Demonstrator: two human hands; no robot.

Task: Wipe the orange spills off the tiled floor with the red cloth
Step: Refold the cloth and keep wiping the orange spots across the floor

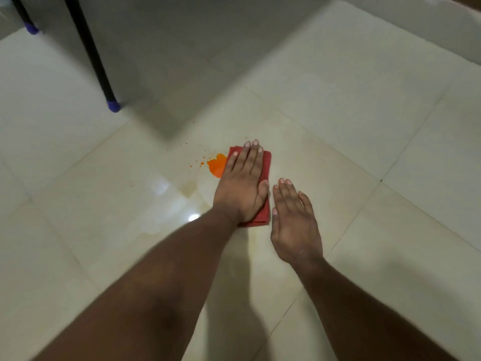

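On the tiled floor, left hand flat, fingers straight, pressing the folded red cloth, right hand open just beside at 4 o'clock, orange spill touching the cloth's 9 o'clock edge, black table leg at 11 o'clock.

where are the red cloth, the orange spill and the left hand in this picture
red cloth (266,162), head view, bare far right corner beside the fingers
orange spill (216,165), head view, middle of the puddle
left hand (243,186), head view, back of the hand pressing flat on the cloth

A home room, judging by glossy cream floor tiles and a capped furniture leg
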